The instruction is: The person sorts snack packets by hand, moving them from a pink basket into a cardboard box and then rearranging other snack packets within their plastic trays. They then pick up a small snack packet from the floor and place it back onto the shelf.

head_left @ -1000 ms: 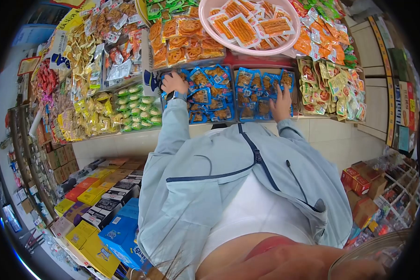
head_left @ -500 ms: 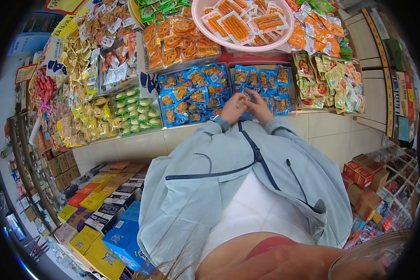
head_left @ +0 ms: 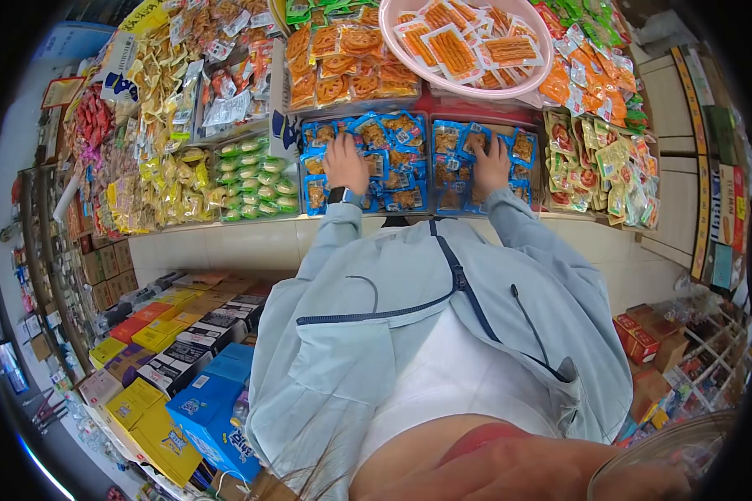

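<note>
My left hand (head_left: 346, 167), with a watch at the wrist, rests on the blue snack packets (head_left: 403, 130) in the left bin, its fingers spread. In the neighbouring bin to the right, my right hand (head_left: 491, 169) lies over more blue packets (head_left: 449, 136), fingers apart and fingertips touching them. Whether any packet is pinched under the fingertips is hidden. A divider separates the two bins. Behind them are bags of orange ring-shaped snacks (head_left: 363, 60) and a pink basin (head_left: 543, 71) of red-orange stick packets.
Green-and-white packets (head_left: 257, 179) lie left of the blue ones, yellow packets (head_left: 175, 192) farther left. Cream-and-red packets (head_left: 589, 167) fill the bin at right. The counter's tiled front (head_left: 251, 248) runs below. Stacked cartons (head_left: 163, 413) stand at lower left.
My hands have moved apart from where they met between the bins: the left went left onto the packets, the right went right and opened. The view has shifted slightly.
</note>
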Demonstrator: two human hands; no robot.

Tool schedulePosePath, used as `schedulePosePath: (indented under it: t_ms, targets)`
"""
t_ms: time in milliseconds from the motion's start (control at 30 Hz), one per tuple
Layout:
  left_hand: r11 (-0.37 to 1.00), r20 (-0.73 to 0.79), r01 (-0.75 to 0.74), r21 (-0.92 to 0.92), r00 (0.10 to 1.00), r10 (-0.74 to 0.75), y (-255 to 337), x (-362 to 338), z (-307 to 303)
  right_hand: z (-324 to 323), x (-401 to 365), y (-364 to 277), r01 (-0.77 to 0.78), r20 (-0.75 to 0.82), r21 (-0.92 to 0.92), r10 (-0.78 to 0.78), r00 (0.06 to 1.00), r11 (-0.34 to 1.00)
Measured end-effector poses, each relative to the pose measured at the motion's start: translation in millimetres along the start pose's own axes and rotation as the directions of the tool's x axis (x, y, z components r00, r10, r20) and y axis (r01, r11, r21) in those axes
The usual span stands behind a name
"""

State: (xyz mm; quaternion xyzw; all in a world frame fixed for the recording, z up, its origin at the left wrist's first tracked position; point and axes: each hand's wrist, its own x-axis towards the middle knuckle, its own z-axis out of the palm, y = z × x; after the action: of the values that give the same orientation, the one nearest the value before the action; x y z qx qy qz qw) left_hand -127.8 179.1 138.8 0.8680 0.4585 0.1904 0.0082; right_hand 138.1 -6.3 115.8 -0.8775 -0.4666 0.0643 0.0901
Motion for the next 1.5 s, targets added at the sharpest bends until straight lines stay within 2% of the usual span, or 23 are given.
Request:
schedulePosePath:
  t_ms: [100,200,367,400,433,500,567,600,700,733,767,800,833,933,967,1067,1100,1167,1233,1267,1300,1400,1500]
  targets:
    - [0.996,0.176,0.027,0.085,0.984,-0.042,-31,2,13,15,-20,2,-0.031,-0.137,0.015,0.033,0.990,0.999]
    - [0.988,0.313,0.020,0.154,0.947,-0.068,-29,16,0,17,-44,2,0.038,-0.220,0.152,-0.004,0.975,0.988]
    - [0.989,0.174,-0.013,0.150,0.985,-0.014,-21,30,0,9,-81,6,0.070,-0.127,0.198,-0.046,0.991,0.978]
    - [0.994,0.210,-0.014,0.106,0.978,-0.009,-16,31,-1,6,-84,8,0.074,-0.111,0.199,-0.053,0.992,0.977]
    - [0.998,0.248,-0.012,0.063,0.969,-0.004,-12,31,-4,5,-87,7,0.102,-0.178,0.183,-0.069,0.982,0.978]
    - [0.998,0.361,0.006,-0.067,0.933,0.018,3,35,-21,7,-85,10,0.164,-0.158,0.299,-0.121,0.980,0.940]
    - [0.973,0.366,0.060,-0.225,0.930,0.027,29,26,-30,-2,-84,3,0.258,-0.179,0.421,-0.200,0.963,0.869]
    - [0.949,0.367,0.087,-0.302,0.930,0.032,44,20,-32,-13,-82,-5,0.226,-0.104,0.503,-0.202,0.974,0.834]
    - [0.883,0.419,0.099,-0.460,0.900,0.118,89,0,-36,-41,-72,-32,0.066,0.120,0.744,-0.230,0.966,0.665]
    - [0.860,0.444,0.113,-0.497,0.885,0.140,101,-7,-30,-38,-70,-38,-0.050,0.164,0.859,-0.182,0.970,0.509]
    - [0.804,0.420,0.068,-0.590,0.877,0.234,109,-13,-17,-32,-69,-43,-0.160,0.216,0.932,-0.143,0.966,0.325]
    - [0.736,0.387,0.029,-0.676,0.864,0.322,114,-19,-3,-25,-67,-46,-0.258,0.273,0.958,-0.120,0.955,0.124]
    - [0.684,0.455,0.110,-0.721,0.820,0.348,118,-28,9,-15,-63,-46,-0.324,0.325,0.944,-0.014,0.946,0.057]
    - [0.565,0.400,0.072,-0.822,0.780,0.482,124,-37,10,-16,-58,-23,-0.487,0.492,0.866,0.017,0.871,-0.114]
    - [0.581,0.457,0.105,-0.807,0.734,0.502,127,-32,-3,-9,-58,-12,-0.469,0.472,0.882,0.074,0.879,-0.056]
    - [0.729,0.457,0.037,-0.683,0.800,0.388,126,-30,-8,7,-56,26,-0.319,0.267,0.943,0.360,0.894,0.092]
    - [0.789,0.395,-0.051,-0.612,0.845,0.361,121,-30,-5,23,-55,47,-0.329,0.137,0.875,0.469,0.872,0.356]
    - [0.887,0.370,-0.137,-0.441,0.873,0.319,104,-27,-7,56,-55,83,-0.380,-0.190,0.523,0.538,0.821,0.763]
    - [0.955,0.346,-0.185,-0.233,0.902,0.259,87,-29,1,20,-58,50,-0.484,-0.204,0.192,0.517,0.831,0.854]
    - [0.955,0.340,-0.195,-0.223,0.903,0.264,80,-30,0,4,-60,37,-0.514,-0.210,0.014,0.505,0.837,0.858]
    - [0.955,0.336,-0.204,-0.214,0.903,0.268,74,-33,-1,8,-63,44,-0.398,-0.145,0.022,0.397,0.906,0.917]
    - [0.957,0.327,-0.213,-0.198,0.906,0.269,64,-44,6,33,-67,55,-0.154,0.025,-0.120,0.158,0.987,0.981]
    - [0.948,0.283,-0.255,-0.189,0.911,0.301,59,-47,14,38,-66,49,-0.182,0.000,-0.149,0.185,0.983,0.972]
